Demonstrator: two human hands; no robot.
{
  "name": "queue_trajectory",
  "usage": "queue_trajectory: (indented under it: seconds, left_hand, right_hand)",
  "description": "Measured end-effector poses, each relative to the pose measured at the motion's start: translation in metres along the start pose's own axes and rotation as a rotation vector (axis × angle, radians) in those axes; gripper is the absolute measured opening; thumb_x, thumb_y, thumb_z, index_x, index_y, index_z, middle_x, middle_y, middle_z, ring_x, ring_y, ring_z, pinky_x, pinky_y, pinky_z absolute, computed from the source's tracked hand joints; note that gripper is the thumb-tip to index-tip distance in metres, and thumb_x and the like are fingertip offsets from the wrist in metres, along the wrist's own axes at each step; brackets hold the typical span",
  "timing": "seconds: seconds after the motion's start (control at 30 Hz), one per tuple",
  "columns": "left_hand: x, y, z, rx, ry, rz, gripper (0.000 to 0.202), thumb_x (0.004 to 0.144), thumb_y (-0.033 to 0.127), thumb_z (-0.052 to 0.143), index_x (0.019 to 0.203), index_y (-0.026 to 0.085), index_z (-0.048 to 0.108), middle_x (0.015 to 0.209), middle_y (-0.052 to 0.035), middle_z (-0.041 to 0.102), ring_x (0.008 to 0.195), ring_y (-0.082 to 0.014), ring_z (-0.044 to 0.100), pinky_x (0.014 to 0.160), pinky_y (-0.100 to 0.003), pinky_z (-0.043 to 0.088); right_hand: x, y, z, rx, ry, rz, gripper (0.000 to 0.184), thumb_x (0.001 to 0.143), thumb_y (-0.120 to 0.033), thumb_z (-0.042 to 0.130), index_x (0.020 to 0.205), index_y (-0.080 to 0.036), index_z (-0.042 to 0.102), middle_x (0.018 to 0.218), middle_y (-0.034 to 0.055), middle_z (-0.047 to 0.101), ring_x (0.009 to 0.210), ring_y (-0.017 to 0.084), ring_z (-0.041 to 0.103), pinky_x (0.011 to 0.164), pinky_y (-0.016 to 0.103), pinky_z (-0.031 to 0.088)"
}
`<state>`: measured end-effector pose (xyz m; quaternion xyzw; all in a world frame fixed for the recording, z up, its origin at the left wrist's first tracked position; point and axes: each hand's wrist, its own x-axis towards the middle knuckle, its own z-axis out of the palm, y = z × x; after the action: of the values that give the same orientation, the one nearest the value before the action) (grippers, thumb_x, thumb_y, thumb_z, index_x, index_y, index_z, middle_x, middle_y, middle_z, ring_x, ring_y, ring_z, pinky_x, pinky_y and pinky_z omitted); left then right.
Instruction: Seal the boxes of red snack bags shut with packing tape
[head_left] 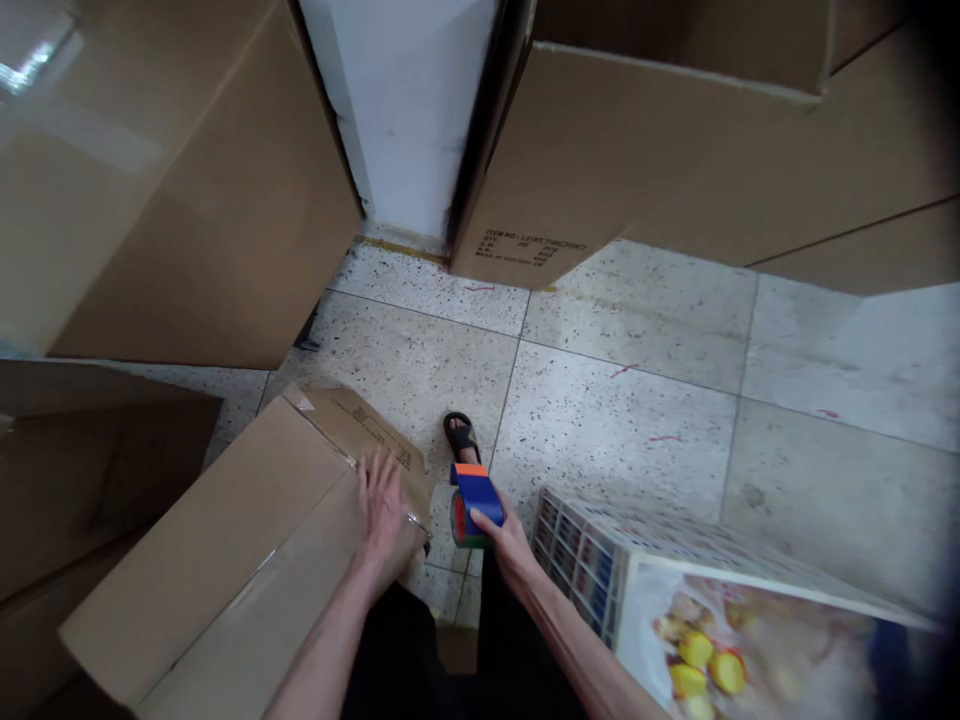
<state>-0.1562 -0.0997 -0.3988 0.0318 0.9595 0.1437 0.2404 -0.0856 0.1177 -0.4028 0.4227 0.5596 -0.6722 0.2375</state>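
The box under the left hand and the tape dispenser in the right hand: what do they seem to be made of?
The box looks like matte brown corrugated cardboard, with a glossy strip of clear tape along its seam. The tape dispenser looks like smooth moulded plastic, blue and orange, slightly shiny; blur leaves its finer parts unclear.

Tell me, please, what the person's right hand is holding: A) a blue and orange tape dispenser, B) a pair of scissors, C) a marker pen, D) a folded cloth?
A: the right hand grips a blue and orange tape dispenser, while the left hand lies flat on the taped cardboard box.
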Motion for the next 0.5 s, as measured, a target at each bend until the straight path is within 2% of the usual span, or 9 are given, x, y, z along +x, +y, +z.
queue_trajectory:
  seconds: [0.07, 0.1, 0.2, 0.23, 0.27, 0.3, 0.37, 0.43, 0.5]
  left_hand:
    - [0.024, -0.025, -0.025, -0.002, 0.048, -0.033, 0.052, 0.084, 0.003, 0.045, 0.129, 0.014, 0.067, 0.144, -0.0128, 0.067, 0.151, -0.0282, 0.043, 0.132, -0.053, 0.02]
    - [0.037, -0.04, -0.04, 0.003, 0.083, -0.072, 0.05, 0.088, 0.005, 0.043, 0.133, 0.013, 0.064, 0.147, -0.0138, 0.065, 0.151, -0.0277, 0.042, 0.132, -0.053, 0.021]
    - [0.078, -0.09, -0.085, 0.035, 0.205, -0.262, 0.058, 0.099, 0.024, 0.038, 0.15, -0.001, 0.037, 0.162, -0.0282, 0.04, 0.157, -0.034, 0.029, 0.126, -0.058, 0.029]
    - [0.091, -0.107, -0.099, 0.045, 0.213, -0.313, 0.065, 0.099, 0.029, 0.038, 0.153, -0.005, 0.027, 0.161, -0.0329, 0.039, 0.155, -0.0365, 0.031, 0.122, -0.06, 0.033]
    - [0.104, -0.122, -0.111, 0.051, 0.193, -0.345, 0.067, 0.099, 0.032, 0.04, 0.153, -0.006, 0.027, 0.154, -0.034, 0.048, 0.15, -0.038, 0.04, 0.117, -0.059, 0.04]
    - [0.117, -0.136, -0.121, 0.058, 0.155, -0.365, 0.065, 0.098, 0.034, 0.044, 0.149, -0.004, 0.035, 0.144, -0.0324, 0.059, 0.142, -0.039, 0.05, 0.11, -0.056, 0.046]
    - [0.138, -0.158, -0.136, 0.075, 0.053, -0.37, 0.052, 0.096, 0.041, 0.053, 0.132, 0.004, 0.058, 0.118, -0.0217, 0.076, 0.12, -0.0357, 0.068, 0.098, -0.049, 0.054]
    - [0.153, -0.171, -0.142, 0.094, -0.048, -0.344, 0.041, 0.094, 0.048, 0.058, 0.111, 0.013, 0.07, 0.102, -0.0114, 0.08, 0.101, -0.028, 0.074, 0.092, -0.044, 0.057]
    - [0.162, -0.177, -0.142, 0.111, -0.126, -0.295, 0.04, 0.095, 0.053, 0.059, 0.1, 0.015, 0.073, 0.099, -0.0072, 0.08, 0.094, -0.0226, 0.074, 0.092, -0.044, 0.056]
  right_hand:
    - [0.005, 0.008, 0.017, 0.125, 0.002, 0.032, 0.076, 0.073, -0.053, 0.079, 0.141, -0.025, 0.059, 0.127, 0.0077, 0.074, 0.117, 0.031, 0.068, 0.101, 0.048, 0.056]
    - [0.01, 0.013, 0.027, 0.175, 0.012, 0.051, 0.076, 0.074, -0.053, 0.078, 0.142, -0.026, 0.058, 0.13, 0.0075, 0.073, 0.12, 0.03, 0.068, 0.103, 0.047, 0.055]
    - [0.029, 0.028, 0.047, 0.262, 0.072, 0.116, 0.083, 0.066, -0.049, 0.085, 0.141, -0.025, 0.059, 0.128, 0.0075, 0.074, 0.118, 0.031, 0.068, 0.106, 0.047, 0.053]
    - [0.036, 0.031, 0.051, 0.278, 0.089, 0.133, 0.086, 0.063, -0.047, 0.087, 0.141, -0.025, 0.058, 0.127, 0.0074, 0.075, 0.116, 0.031, 0.069, 0.105, 0.047, 0.053]
    - [0.043, 0.032, 0.052, 0.291, 0.096, 0.142, 0.089, 0.061, -0.045, 0.089, 0.142, -0.025, 0.057, 0.127, 0.007, 0.075, 0.115, 0.031, 0.069, 0.105, 0.046, 0.053]
    - [0.048, 0.031, 0.052, 0.304, 0.093, 0.146, 0.091, 0.06, -0.044, 0.089, 0.143, -0.026, 0.056, 0.127, 0.0065, 0.075, 0.115, 0.03, 0.069, 0.104, 0.045, 0.053]
    - [0.056, 0.025, 0.051, 0.322, 0.072, 0.142, 0.089, 0.062, -0.044, 0.089, 0.143, -0.027, 0.056, 0.129, 0.0058, 0.074, 0.115, 0.029, 0.069, 0.103, 0.043, 0.054]
    - [0.062, 0.015, 0.053, 0.326, 0.042, 0.14, 0.086, 0.062, -0.045, 0.089, 0.14, -0.025, 0.058, 0.127, 0.0065, 0.075, 0.112, 0.028, 0.07, 0.1, 0.043, 0.055]
    - [0.069, 0.003, 0.059, 0.318, 0.015, 0.133, 0.085, 0.061, -0.044, 0.091, 0.138, -0.022, 0.059, 0.122, 0.0075, 0.076, 0.107, 0.027, 0.071, 0.096, 0.042, 0.056]
